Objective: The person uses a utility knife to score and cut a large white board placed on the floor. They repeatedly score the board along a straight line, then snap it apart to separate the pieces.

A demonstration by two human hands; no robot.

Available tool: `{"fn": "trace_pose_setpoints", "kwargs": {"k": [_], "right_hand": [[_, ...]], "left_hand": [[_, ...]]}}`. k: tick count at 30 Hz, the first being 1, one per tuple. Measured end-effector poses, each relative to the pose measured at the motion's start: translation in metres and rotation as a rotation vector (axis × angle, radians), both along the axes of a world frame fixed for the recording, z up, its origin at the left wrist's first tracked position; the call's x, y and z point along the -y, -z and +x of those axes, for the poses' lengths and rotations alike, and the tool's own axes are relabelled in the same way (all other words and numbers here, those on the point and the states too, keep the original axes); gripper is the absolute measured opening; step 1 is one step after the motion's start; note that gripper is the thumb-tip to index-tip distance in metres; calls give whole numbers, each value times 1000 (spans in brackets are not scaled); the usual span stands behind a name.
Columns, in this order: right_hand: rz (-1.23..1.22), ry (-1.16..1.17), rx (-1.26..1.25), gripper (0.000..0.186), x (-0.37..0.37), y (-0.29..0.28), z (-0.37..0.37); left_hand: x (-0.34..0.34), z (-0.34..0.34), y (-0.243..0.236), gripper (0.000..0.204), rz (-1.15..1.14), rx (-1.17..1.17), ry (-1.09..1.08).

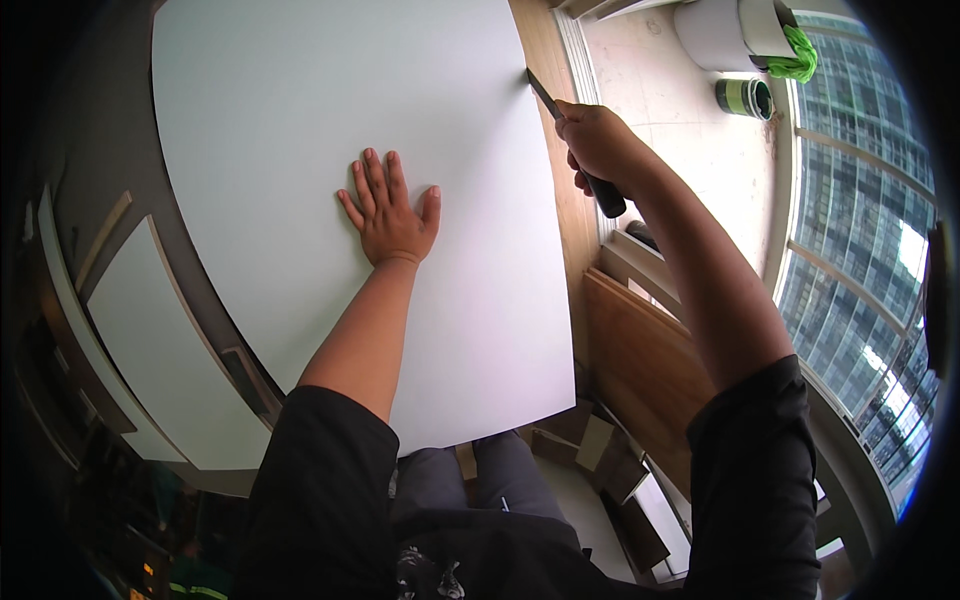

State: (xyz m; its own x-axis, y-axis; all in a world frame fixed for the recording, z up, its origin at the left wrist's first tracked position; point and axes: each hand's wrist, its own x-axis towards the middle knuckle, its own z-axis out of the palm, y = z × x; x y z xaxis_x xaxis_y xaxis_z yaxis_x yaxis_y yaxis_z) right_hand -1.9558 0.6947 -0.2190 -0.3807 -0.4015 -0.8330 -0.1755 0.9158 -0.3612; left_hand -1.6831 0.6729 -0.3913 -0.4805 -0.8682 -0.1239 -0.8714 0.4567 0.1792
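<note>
A large white panel point(480, 300) lies in front of me. My left hand point(392, 222) rests flat on its middle with the fingers spread. My right hand point(600, 145) is wrapped round the black handle of a tool with a narrow dark blade point(543, 92). The handle's end sticks out below my fist. The blade points up and left, and its tip is at the panel's far right edge. I cannot tell whether that tip touches the edge or what kind of blade it is.
A wooden strip point(572, 190) runs along the panel's right side. Brown boards point(640, 370) stand at the lower right, near board offcuts point(595, 440). Another white panel point(175, 350) lies to the left. A bucket point(745, 98) and a green cloth point(795, 57) are by the window.
</note>
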Motion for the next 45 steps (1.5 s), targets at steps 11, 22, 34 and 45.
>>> {"fn": "trace_pose_setpoints", "kwargs": {"k": [11,22,34,45], "right_hand": [[56,-74,-11,39,0,-6,4],[43,-40,-15,40,-13,33,-1],[92,158,136,33,-50,-20,-4],[273,83,103,37,-27,-5,13]], "left_hand": [[1,2,1,80,11,-12,-1],[-1,-4,-1,80,30,3,1],[-1,-3,0,81,-3,-38,2],[1,0,0,81,33,-33,2]]}}
